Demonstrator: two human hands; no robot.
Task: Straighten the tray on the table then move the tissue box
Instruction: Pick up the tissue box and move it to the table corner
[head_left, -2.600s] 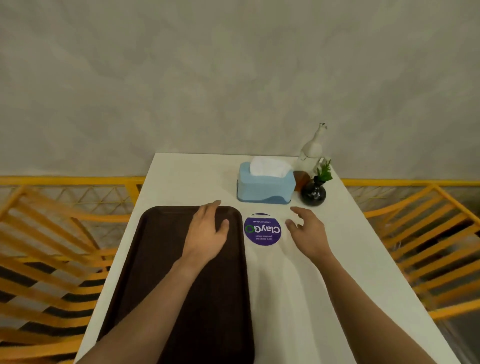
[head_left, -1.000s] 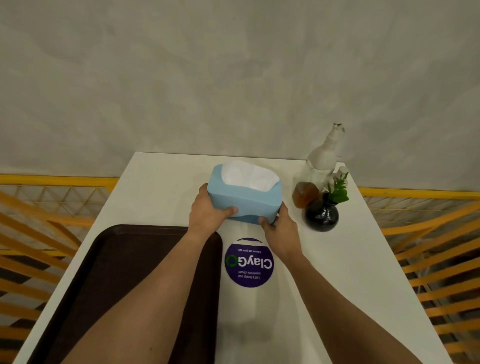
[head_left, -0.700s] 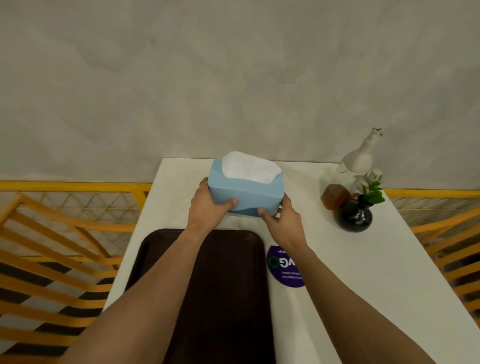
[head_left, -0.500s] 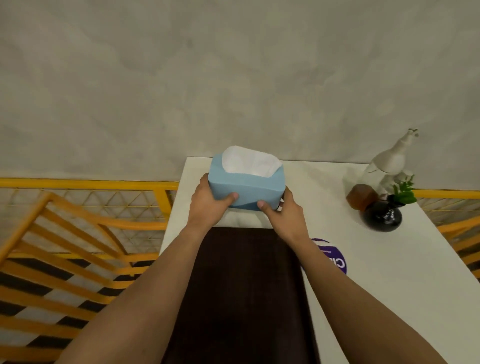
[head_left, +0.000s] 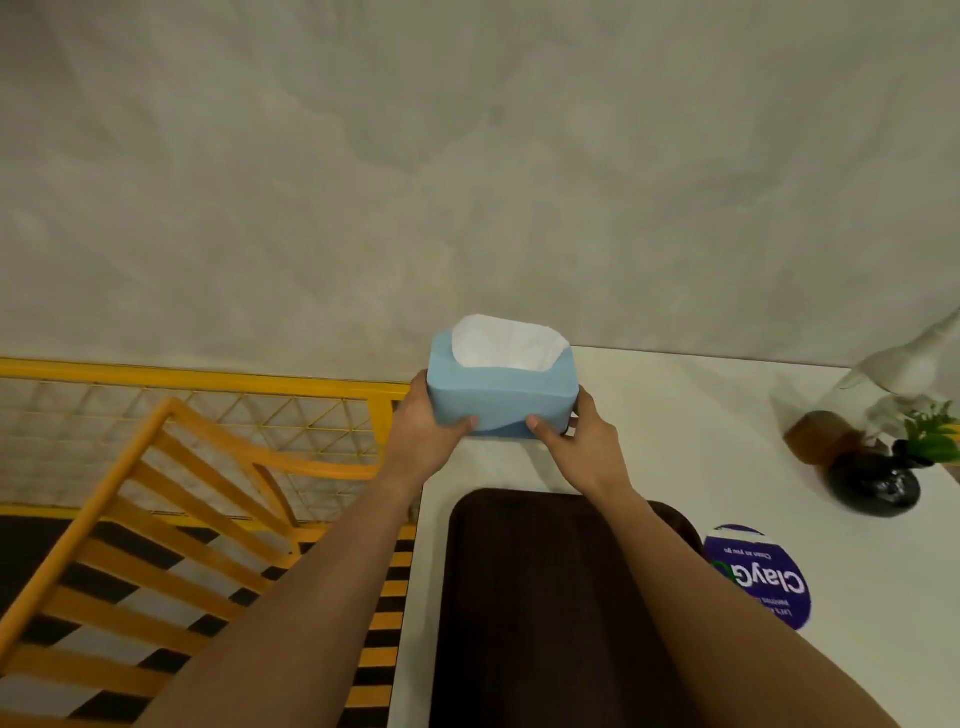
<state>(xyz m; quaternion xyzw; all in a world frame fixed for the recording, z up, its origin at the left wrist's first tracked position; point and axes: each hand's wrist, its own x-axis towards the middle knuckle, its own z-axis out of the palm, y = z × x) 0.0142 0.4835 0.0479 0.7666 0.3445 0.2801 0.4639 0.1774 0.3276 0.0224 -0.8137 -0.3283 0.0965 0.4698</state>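
Note:
The light blue tissue box (head_left: 501, 397), with white tissue showing at its top, is at the table's far left corner, just beyond the tray. My left hand (head_left: 423, 428) grips its left end and my right hand (head_left: 584, 444) grips its right end. Whether the box rests on the table or hovers just above it I cannot tell. The dark brown tray (head_left: 524, 597) lies lengthwise along the left side of the white table (head_left: 727, 441), partly covered by my forearms.
A round purple sticker (head_left: 761, 577) lies right of the tray. At the far right stand a black vase with a green plant (head_left: 878, 480), an amber bottle (head_left: 815, 434) and a white spray bottle (head_left: 904, 369). Yellow slatted chairs (head_left: 171, 519) and a railing stand left of the table.
Both hands took hold of the tissue box from beside the vase and carried it left, to the far left corner beyond the tray. The view has swung left.

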